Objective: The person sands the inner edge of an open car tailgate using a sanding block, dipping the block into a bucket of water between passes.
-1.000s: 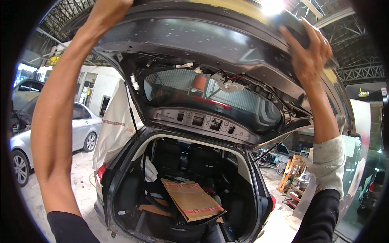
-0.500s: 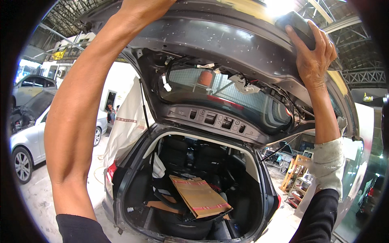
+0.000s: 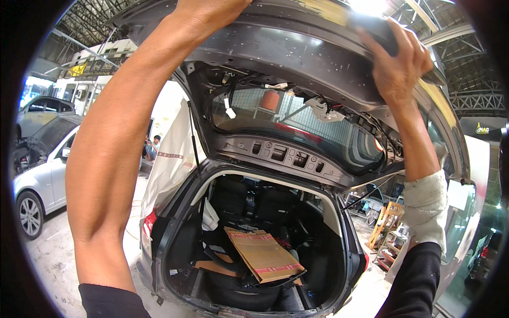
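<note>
The back door (image 3: 297,45) is at the top. Cardboard (image 3: 268,254) lies in the trunk (image 3: 324,259) below. Another car (image 3: 53,183) sits at left.

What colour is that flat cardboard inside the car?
The cardboard is brown, with pinkish-red bands near its ends; it shows best in the head view.

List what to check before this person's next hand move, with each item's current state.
1. Tailgate raised: ok, open above the boot.
2. Left-side strut spanning tailgate and body: ok.
3. Right hand has a grip on the dark block: ok.
4. Block lying flat on the panel: cannot tell, it is blurred.
5. Left hand placement: cannot tell, its fingers are out of frame.
6. Boot free of loose things: not ok, cardboard lies inside.
</note>
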`<state>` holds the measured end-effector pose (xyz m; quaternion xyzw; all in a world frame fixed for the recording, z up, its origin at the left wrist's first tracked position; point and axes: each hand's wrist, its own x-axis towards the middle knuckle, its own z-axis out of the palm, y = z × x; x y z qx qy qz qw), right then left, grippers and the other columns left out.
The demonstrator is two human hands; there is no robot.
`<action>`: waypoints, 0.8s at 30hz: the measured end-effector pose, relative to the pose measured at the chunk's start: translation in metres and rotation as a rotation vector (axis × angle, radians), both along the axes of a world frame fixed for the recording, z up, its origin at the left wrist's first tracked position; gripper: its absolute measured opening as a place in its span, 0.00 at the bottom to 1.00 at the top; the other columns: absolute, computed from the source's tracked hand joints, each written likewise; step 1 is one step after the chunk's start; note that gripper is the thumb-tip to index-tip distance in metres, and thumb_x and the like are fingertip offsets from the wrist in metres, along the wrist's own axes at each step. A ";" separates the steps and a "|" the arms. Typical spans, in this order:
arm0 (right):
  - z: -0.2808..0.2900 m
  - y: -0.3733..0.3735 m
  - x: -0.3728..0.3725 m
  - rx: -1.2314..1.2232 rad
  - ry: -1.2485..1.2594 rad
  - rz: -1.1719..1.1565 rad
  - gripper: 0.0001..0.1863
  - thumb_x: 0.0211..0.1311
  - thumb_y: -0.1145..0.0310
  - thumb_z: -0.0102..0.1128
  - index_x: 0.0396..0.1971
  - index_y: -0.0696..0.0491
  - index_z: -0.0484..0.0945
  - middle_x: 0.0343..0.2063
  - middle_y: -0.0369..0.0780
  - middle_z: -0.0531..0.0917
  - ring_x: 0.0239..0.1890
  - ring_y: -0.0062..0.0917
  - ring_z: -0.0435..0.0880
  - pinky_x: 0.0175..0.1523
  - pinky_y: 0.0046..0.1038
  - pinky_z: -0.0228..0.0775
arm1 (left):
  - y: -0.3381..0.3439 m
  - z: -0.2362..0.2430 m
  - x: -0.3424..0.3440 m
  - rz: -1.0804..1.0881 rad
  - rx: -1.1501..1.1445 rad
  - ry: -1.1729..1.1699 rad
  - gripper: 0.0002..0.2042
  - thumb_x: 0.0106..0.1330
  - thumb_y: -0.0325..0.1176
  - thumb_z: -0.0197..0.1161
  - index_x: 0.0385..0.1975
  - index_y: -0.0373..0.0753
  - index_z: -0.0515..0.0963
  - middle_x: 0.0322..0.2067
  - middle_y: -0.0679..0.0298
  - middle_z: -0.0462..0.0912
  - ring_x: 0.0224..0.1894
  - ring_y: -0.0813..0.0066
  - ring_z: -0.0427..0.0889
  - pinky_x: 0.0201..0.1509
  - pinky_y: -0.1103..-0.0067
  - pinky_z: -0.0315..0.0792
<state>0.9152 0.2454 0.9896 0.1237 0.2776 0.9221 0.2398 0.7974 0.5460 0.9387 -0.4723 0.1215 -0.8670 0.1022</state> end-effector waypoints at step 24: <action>-0.004 -0.018 0.008 0.088 0.025 0.033 0.32 0.55 0.77 0.60 0.55 0.23 0.80 0.54 0.30 0.75 0.57 0.24 0.71 0.56 0.30 0.55 | 0.002 -0.001 0.000 0.020 0.005 0.011 0.13 0.67 0.37 0.59 0.26 0.32 0.78 0.25 0.45 0.81 0.31 0.43 0.80 0.36 0.58 0.71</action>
